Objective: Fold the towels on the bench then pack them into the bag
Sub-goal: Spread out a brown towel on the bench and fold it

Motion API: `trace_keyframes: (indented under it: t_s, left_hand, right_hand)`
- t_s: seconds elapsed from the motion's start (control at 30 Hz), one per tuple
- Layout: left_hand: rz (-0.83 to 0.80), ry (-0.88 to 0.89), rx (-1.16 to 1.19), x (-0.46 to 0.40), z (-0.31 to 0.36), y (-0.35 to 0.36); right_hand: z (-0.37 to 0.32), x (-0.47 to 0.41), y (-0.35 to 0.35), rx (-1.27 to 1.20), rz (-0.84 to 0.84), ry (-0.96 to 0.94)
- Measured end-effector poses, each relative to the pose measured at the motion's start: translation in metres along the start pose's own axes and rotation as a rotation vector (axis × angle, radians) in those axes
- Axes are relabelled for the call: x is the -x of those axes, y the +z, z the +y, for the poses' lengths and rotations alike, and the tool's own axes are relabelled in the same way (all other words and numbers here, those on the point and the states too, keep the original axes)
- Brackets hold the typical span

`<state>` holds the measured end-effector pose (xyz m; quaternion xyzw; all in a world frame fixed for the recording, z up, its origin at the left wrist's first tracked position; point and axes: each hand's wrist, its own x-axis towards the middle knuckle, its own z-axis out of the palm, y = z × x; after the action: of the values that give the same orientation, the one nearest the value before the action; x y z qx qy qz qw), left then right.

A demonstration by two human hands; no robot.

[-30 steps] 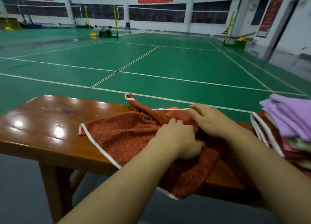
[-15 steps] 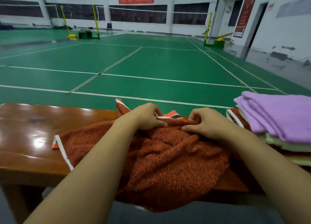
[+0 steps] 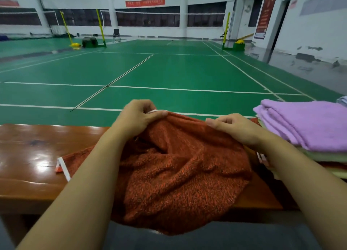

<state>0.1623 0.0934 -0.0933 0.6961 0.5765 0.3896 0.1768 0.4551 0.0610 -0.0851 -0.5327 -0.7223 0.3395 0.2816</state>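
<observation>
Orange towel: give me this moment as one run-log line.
step: unfolded | orange towel: bunched on bench | left hand: pinches far edge | right hand: pinches far edge | towel stack: right | bag: unseen

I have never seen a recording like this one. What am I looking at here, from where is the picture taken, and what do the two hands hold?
There is no machine here: a person works with two bare hands. The camera sits on the person's head and looks forward and down, so you see both forearms from above. In front is a wooden bench beside a green sports court. On it lies a crumpled orange towel, partly hanging over the near edge. The left hand pinches the towel's far edge, where a white trim shows, and the right hand pinches the same edge further right; both hold it raised above the bench. At the right stands a stack of folded towels with a purple towel on top. No bag is in view.
</observation>
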Motion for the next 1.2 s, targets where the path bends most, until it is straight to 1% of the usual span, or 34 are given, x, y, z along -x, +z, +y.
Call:
trace_keyframes:
  t_s: [0.07,0.1,0.2,0.23,0.33,0.4,0.47,0.53,0.57,0.63,0.73,0.83,0.9,0.97,1.1,1.2]
  left_hand:
    - [0.151,-0.014,-0.06,-0.002,-0.006,-0.009]
    - [0.187,-0.026,-0.078,-0.002,-0.008,-0.012]
    - [0.204,-0.063,-0.068,0.005,-0.008,-0.015]
    - [0.189,-0.085,-0.002,0.008,-0.009,-0.015]
    - [0.139,-0.198,0.314,0.015,-0.009,-0.018]
    - [0.214,-0.21,0.384,0.018,-0.012,-0.027]
    - [0.327,-0.175,0.373,0.02,-0.013,-0.039]
    - [0.382,-0.139,0.298,0.021,-0.012,-0.05]
    - [0.387,-0.133,0.26,0.021,-0.01,-0.055]
    - [0.381,-0.143,0.157,0.018,-0.007,-0.066]
    - [0.373,-0.148,-0.137,0.018,0.002,-0.086]
    - [0.414,-0.035,-0.347,0.018,0.009,-0.109]
    - [0.443,-0.022,-0.4,0.018,0.02,-0.121]
    - [0.505,-0.045,-0.419,0.018,0.037,-0.131]
    - [0.67,-0.047,-0.494,0.023,0.078,-0.152]
    - [0.777,0.001,-0.575,0.031,0.109,-0.169]
  right_hand:
    - [-0.001,0.002,0.0,-0.015,-0.007,-0.003]
    - [-0.003,0.003,0.0,-0.037,-0.009,-0.003]
    - [-0.006,0.005,-0.001,-0.046,-0.03,-0.014]
    - [-0.005,0.005,-0.002,-0.035,-0.038,-0.019]
    - [0.002,0.007,-0.01,-0.096,-0.094,0.004]
    - [0.002,0.011,-0.018,-0.103,-0.1,0.018]
    - [0.0,0.012,-0.021,-0.125,-0.071,0.021]
    - [-0.005,0.009,-0.019,-0.172,0.005,0.009]
    - [-0.009,0.007,-0.017,-0.153,0.064,-0.009]
    - [-0.019,-0.001,-0.014,-0.019,0.214,-0.041]
    - [-0.037,-0.009,-0.019,0.203,0.405,-0.021]
    - [-0.061,-0.009,-0.033,0.432,0.536,-0.085]
    - [-0.08,-0.007,-0.045,0.545,0.599,-0.147]
    - [-0.101,-0.004,-0.054,0.593,0.664,-0.185]
    - [-0.137,0.01,-0.067,0.603,0.865,-0.287]
    - [-0.154,0.03,-0.076,0.611,0.994,-0.357]
